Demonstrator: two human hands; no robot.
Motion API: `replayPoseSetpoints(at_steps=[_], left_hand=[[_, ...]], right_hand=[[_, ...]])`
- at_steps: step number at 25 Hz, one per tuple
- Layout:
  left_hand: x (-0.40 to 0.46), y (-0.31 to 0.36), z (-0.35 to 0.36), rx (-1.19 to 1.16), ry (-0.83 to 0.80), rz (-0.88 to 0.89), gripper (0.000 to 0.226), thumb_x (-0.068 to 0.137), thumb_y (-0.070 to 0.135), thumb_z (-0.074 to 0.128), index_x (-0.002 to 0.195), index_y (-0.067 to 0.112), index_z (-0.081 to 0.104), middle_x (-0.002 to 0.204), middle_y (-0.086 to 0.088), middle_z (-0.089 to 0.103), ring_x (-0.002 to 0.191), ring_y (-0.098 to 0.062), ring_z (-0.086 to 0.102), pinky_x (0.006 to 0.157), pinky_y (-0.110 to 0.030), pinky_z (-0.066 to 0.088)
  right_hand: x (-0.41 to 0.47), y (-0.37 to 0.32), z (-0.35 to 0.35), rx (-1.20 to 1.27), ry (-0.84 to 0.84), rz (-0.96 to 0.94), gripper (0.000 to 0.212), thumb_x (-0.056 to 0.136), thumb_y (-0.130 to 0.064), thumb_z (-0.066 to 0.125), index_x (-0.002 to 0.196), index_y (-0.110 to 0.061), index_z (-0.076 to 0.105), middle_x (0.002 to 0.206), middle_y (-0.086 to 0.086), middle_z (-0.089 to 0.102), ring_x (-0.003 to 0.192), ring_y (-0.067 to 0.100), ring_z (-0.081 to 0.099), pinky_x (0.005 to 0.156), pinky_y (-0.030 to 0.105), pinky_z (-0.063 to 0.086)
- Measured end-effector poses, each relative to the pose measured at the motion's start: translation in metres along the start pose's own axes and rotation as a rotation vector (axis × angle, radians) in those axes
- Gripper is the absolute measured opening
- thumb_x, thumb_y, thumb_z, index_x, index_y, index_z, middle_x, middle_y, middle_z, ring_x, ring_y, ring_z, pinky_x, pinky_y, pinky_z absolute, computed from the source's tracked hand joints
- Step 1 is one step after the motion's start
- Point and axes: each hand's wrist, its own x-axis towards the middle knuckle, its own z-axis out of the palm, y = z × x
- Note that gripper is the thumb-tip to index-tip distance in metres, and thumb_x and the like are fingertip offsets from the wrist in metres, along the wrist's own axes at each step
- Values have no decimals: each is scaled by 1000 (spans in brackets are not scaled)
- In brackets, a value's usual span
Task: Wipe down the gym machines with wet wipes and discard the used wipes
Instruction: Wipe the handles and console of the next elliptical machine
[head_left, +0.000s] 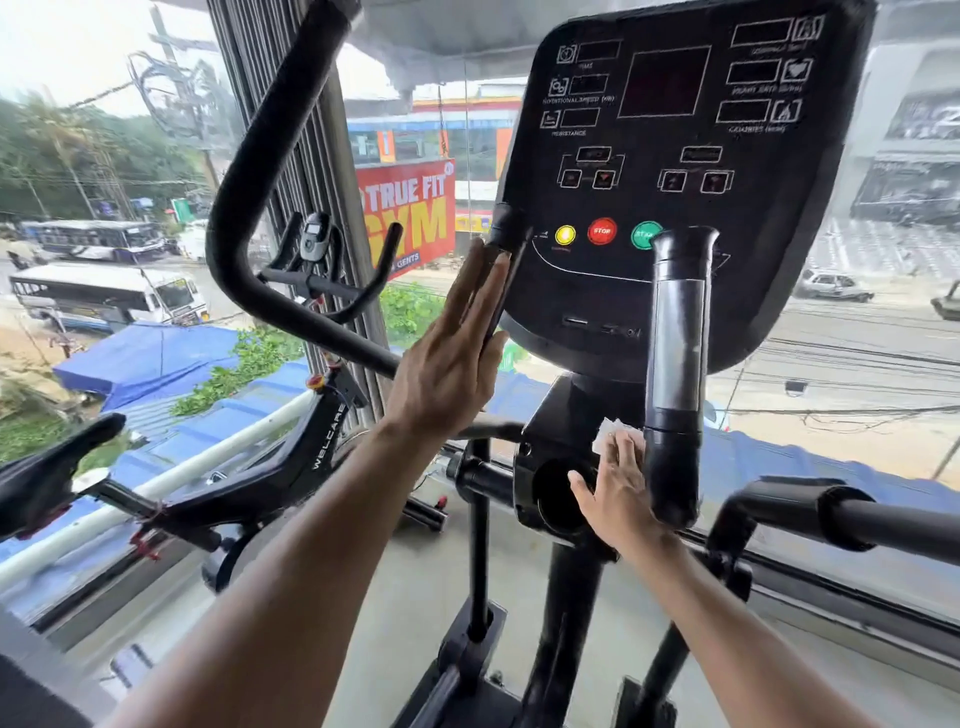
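Head view: a white, crumpled wipe (609, 434) is pressed against the black machine (550, 467) column under the flat fingers of the right hand (618, 488), which hides most of it. The left hand (452, 358), fingers straight, rests on the left edge of the console (670, 182) above. Console labels are blurred.

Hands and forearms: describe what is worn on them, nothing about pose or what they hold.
Both the left hand and the right hand are bare, with no gloves. No rings, watch or bands show on either. Both forearms are uncovered up to the frame's bottom edge; no sleeve is in view.
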Motion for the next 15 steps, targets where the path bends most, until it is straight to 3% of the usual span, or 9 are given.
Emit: replayPoseSetpoints(at_steps=[2, 4, 6, 9, 13, 15], left_hand=[[-3, -3, 4, -56, 18, 34, 72, 102, 11, 56, 165, 15, 22, 174, -1, 9, 149, -20, 38, 65, -37, 60], [-3, -4, 6, -93, 29, 49, 71, 101, 8, 56, 164, 11, 23, 174, -6, 11, 147, -20, 39, 65, -33, 58], [-1, -5, 6, -111, 46, 51, 70, 101, 7, 56, 164, 11, 25, 173, -8, 14, 146, -14, 39, 63, -25, 51], [-3, -5, 6, -145, 45, 56, 68, 102, 7, 56, 163, 10, 26, 173, -8, 15, 144, 4, 27, 65, -23, 49], [-2, -8, 6, -184, 54, 67, 66, 103, 6, 55, 163, 8, 27, 172, -9, 16, 153, -1, 25, 72, -29, 57], [-3, -9, 8, -203, 46, 78, 65, 103, 4, 54, 162, 7, 27, 172, -11, 15, 152, 11, 11, 76, -28, 57]], right_hand=[[-5, -8, -8, -22, -46, -35, 73, 101, -16, 62, 153, 14, 18, 156, 27, 30, 134, 12, 6, 113, 7, -11], [0, -15, -13, -93, -42, -47, 72, 106, -30, 53, 154, 9, 20, 160, 23, 27, 141, 10, 6, 101, 1, -19], [8, -17, -15, -202, -47, -41, 70, 105, -49, 45, 155, -2, 29, 161, 14, 29, 152, 21, 13, 111, 15, -13], [38, -28, 5, -341, -139, -38, 79, 98, -71, 32, 148, -10, 42, 159, 7, 35, 153, 22, 20, 123, 35, 3], [102, -48, 36, -377, -278, 28, 99, 94, -77, 22, 161, -4, 18, 169, 14, 16, 157, 25, 9, 127, 42, 9], [118, -55, 49, -396, -290, 66, 99, 95, -74, 24, 161, 0, 8, 169, 19, 8, 157, 30, 6, 127, 45, 7]])
